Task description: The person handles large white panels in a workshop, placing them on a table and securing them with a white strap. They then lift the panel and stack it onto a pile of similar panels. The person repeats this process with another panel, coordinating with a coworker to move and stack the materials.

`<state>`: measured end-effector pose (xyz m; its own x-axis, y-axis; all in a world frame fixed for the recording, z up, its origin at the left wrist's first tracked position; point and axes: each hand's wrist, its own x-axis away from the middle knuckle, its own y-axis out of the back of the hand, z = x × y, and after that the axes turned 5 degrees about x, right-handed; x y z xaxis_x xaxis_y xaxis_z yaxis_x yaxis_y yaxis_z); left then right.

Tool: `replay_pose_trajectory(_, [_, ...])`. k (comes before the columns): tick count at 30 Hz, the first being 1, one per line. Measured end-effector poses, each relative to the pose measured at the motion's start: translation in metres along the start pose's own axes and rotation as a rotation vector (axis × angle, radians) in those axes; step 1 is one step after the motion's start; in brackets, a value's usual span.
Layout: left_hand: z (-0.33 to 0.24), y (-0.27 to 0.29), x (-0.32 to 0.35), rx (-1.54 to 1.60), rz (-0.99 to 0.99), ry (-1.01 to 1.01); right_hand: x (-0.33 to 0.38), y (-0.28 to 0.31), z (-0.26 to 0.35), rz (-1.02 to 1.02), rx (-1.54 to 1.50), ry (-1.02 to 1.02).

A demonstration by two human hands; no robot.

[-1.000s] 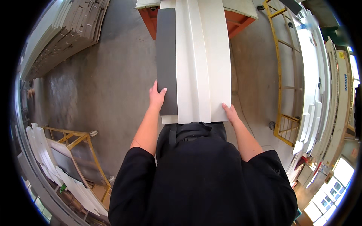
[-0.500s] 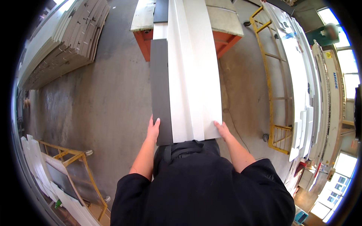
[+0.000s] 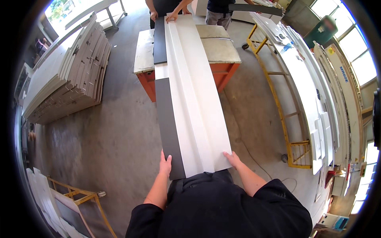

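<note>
A long white panel (image 3: 210, 119) with a raised ridge down its length runs from my waist to a workbench (image 3: 216, 43) with a pale top and orange sides. Along its left side lie a near dark grey strip (image 3: 170, 127) and a far one (image 3: 159, 43), with a white gap between them. My left hand (image 3: 165, 164) grips the left edge by the grey strip, thumb on top and fingers partly hidden. On the right edge, near the close corner, my right hand (image 3: 232, 159) holds the white panel the same way. A co-worker's hand (image 3: 172, 16) rests on the far end.
Stacked boards (image 3: 71, 75) stand at the left. To the right is a yellow-framed cart (image 3: 279, 107) bearing white panels; another yellow frame (image 3: 75, 194) stands lower left. A cable (image 3: 246, 144) trails over the floor. A second person (image 3: 218, 18) stands beyond the bench.
The view has tilted up, so the panel, bench and hands sit lower in the picture. The people at the far end have come into sight. Both my hands keep their hold.
</note>
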<state>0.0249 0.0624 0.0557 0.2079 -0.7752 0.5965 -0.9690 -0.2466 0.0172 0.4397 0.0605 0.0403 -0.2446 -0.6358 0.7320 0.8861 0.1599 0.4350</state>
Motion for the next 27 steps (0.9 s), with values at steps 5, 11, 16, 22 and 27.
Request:
replay_pose_trajectory(5, [0.019,0.005,-0.012,0.310,0.002,0.236,0.006,0.001,0.012,0.027,0.007,-0.010])
replay_pose_trajectory(11, [-0.001,0.009,0.033,0.350,0.147,0.530,0.001,0.001,0.002,0.023,0.018,-0.020])
replay_pose_trajectory(16, [0.013,0.006,0.051,0.359,0.054,0.497,0.026,0.007,0.023,0.059,-0.069,-0.049])
replay_pose_trajectory(22, [0.002,0.005,0.048,0.182,-0.001,0.483,0.017,0.010,0.016,0.196,-0.277,-0.123])
replay_pose_trajectory(27, [0.012,0.010,0.044,0.204,0.054,0.475,0.028,0.017,0.029,0.245,-0.155,-0.084])
